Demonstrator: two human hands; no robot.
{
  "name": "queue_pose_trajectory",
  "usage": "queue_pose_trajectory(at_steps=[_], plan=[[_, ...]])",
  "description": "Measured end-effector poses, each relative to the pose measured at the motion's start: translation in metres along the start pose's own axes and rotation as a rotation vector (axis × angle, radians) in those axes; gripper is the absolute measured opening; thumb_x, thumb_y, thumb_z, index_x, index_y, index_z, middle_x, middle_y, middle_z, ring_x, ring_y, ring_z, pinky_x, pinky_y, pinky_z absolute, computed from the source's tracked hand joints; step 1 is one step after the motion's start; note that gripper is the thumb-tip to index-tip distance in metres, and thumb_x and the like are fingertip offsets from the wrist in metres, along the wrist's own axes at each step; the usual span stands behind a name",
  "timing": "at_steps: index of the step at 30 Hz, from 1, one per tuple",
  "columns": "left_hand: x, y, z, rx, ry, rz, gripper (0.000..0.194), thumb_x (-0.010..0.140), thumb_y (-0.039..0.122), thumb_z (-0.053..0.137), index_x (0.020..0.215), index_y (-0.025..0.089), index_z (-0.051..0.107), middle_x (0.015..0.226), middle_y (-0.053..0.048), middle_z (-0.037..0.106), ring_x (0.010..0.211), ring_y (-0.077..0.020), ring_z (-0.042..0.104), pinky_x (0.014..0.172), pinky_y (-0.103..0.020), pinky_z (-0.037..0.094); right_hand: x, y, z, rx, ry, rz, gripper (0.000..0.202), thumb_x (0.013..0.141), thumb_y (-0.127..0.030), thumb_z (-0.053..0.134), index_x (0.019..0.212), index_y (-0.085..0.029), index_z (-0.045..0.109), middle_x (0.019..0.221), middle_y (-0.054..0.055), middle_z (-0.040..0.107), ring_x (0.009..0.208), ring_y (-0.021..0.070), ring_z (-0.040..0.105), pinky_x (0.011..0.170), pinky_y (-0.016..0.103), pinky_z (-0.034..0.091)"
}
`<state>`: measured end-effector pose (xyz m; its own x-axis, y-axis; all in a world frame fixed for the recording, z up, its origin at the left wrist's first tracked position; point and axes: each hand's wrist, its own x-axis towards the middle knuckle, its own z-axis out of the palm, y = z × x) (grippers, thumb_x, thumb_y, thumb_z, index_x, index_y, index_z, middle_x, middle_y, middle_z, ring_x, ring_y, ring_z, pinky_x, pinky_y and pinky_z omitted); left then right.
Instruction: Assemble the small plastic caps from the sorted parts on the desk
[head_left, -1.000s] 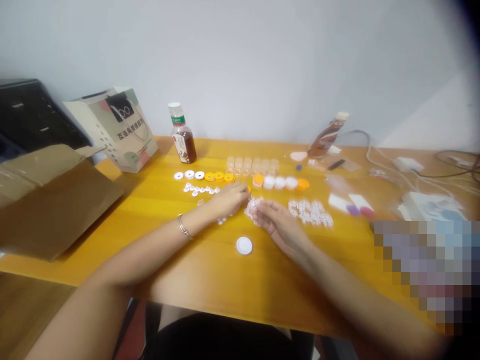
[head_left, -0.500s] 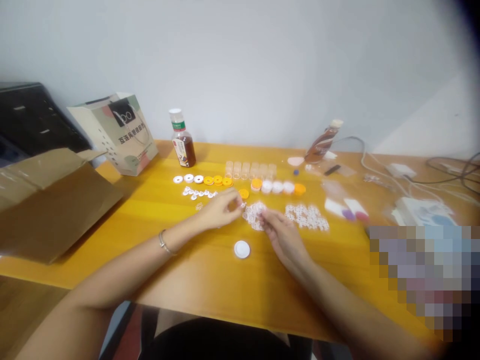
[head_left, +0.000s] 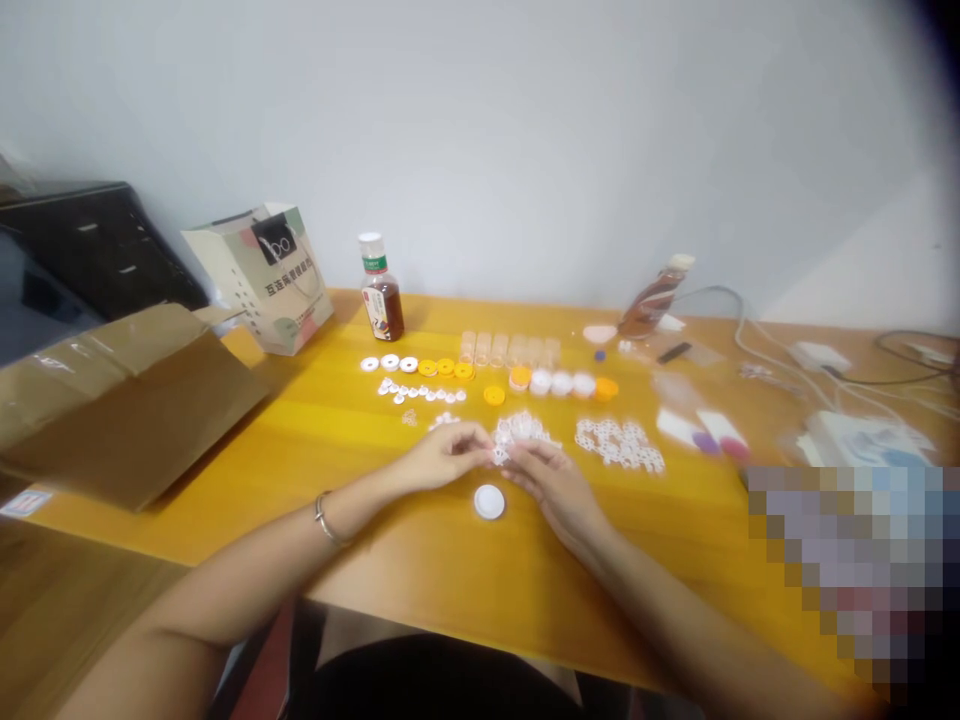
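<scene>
My left hand (head_left: 450,455) and my right hand (head_left: 551,482) meet at their fingertips, both closed on a small white piece (head_left: 500,455). Just behind them lies a pile of clear-white small parts (head_left: 525,425). A round white disc (head_left: 490,502) rests on the table in front of the fingers. Farther right is a second group of white ring-like parts (head_left: 619,444). Small white pieces (head_left: 424,393) form a row behind my left hand. Beyond them are white discs (head_left: 389,362) and orange discs (head_left: 445,368), with a lone orange disc (head_left: 494,396) nearer the middle.
Clear cylinders (head_left: 510,351) stand at the back. A bottle (head_left: 382,290) and a paper bag (head_left: 281,280) are at the back left, a cardboard box (head_left: 135,400) at left. Another bottle (head_left: 654,297), cables and a white box (head_left: 866,440) are at right.
My hands have come together at the white piece; they were apart before. My left hand has moved right and slightly down, uncovering small white pieces behind it. The view has shifted slightly.
</scene>
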<state>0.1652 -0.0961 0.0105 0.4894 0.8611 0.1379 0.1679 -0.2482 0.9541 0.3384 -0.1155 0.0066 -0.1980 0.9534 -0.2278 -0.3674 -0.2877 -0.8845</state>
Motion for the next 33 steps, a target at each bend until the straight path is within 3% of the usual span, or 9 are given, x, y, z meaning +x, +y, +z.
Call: queue_pose_trajectory(at_steps=[9, 14, 18, 26, 33], plan=[[-0.002, 0.005, 0.004, -0.011, 0.124, -0.016, 0.014, 0.080, 0.027, 0.054, 0.082, 0.012, 0.055, 0.076, -0.003, 0.060, 0.070, -0.0109, 0.057, 0.071, -0.027, 0.047, -0.001, 0.002, 0.003, 0.001, 0.038, -0.072, 0.014, 0.057, -0.023, 0.076, 0.067, -0.019, 0.066, 0.071, -0.001, 0.067, 0.070, 0.0116, 0.062, 0.074, 0.025, 0.051], [-0.007, 0.010, 0.010, 0.193, 0.202, 0.130, 0.028, 0.077, 0.028, 0.060, 0.101, 0.014, 0.055, 0.088, -0.006, 0.063, 0.080, -0.0138, 0.059, 0.073, -0.029, 0.048, 0.001, 0.005, 0.003, 0.069, 0.068, -0.084, 0.012, 0.058, -0.021, 0.075, 0.067, -0.020, 0.067, 0.071, -0.003, 0.067, 0.072, 0.0094, 0.061, 0.078, 0.022, 0.049], [-0.009, 0.006, 0.012, 0.338, 0.289, 0.249, 0.021, 0.078, 0.028, 0.059, 0.095, 0.017, 0.061, 0.082, -0.004, 0.064, 0.077, -0.0137, 0.060, 0.072, -0.030, 0.049, 0.001, 0.008, 0.004, 0.082, 0.046, -0.063, 0.011, 0.058, -0.021, 0.076, 0.066, -0.020, 0.067, 0.072, -0.003, 0.068, 0.073, 0.0103, 0.063, 0.080, 0.024, 0.049], [-0.007, 0.008, 0.009, 0.148, 0.357, 0.113, 0.020, 0.074, 0.026, 0.063, 0.091, 0.015, 0.062, 0.084, -0.006, 0.067, 0.076, -0.0150, 0.063, 0.075, -0.031, 0.052, -0.002, 0.007, 0.006, 0.114, 0.023, -0.044, 0.014, 0.062, -0.023, 0.074, 0.075, -0.021, 0.071, 0.086, 0.001, 0.071, 0.087, 0.0140, 0.063, 0.088, 0.027, 0.047], [-0.006, 0.009, 0.008, 0.328, 0.306, 0.356, 0.016, 0.078, 0.022, 0.059, 0.093, 0.017, 0.063, 0.082, -0.004, 0.063, 0.076, -0.0125, 0.058, 0.072, -0.029, 0.049, -0.004, 0.009, 0.008, 0.152, -0.048, -0.004, 0.017, 0.063, -0.023, 0.073, 0.080, -0.021, 0.071, 0.087, 0.001, 0.071, 0.088, 0.0133, 0.063, 0.090, 0.026, 0.046]])
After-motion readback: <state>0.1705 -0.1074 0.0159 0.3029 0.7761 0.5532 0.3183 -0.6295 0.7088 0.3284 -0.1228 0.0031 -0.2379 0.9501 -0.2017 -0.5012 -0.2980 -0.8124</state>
